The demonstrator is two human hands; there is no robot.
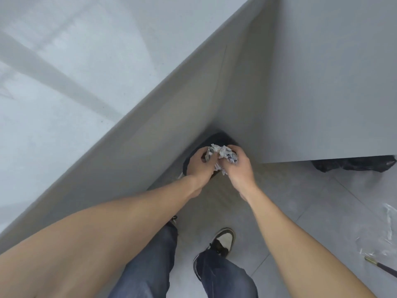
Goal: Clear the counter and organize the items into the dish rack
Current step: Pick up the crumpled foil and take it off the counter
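Observation:
I look down past the counter's edge at the floor. My left hand [200, 165] and my right hand [238, 168] are held together low in the corner, both closed on a crumpled wad of white printed paper [221, 154]. Right under the hands sits a dark bin lined with a black bag [217, 139], mostly hidden by them. The pale grey counter top [75, 93] fills the left of the view. No dish rack is in view.
A grey cabinet wall [322, 82] rises on the right, meeting the counter's side panel [171, 130] at the bin. A black bag [352, 163] lies under the cabinet. Clear plastic wrap [386, 229] and a thin dark stick [381, 265] lie on the tiled floor at right. My feet stand below.

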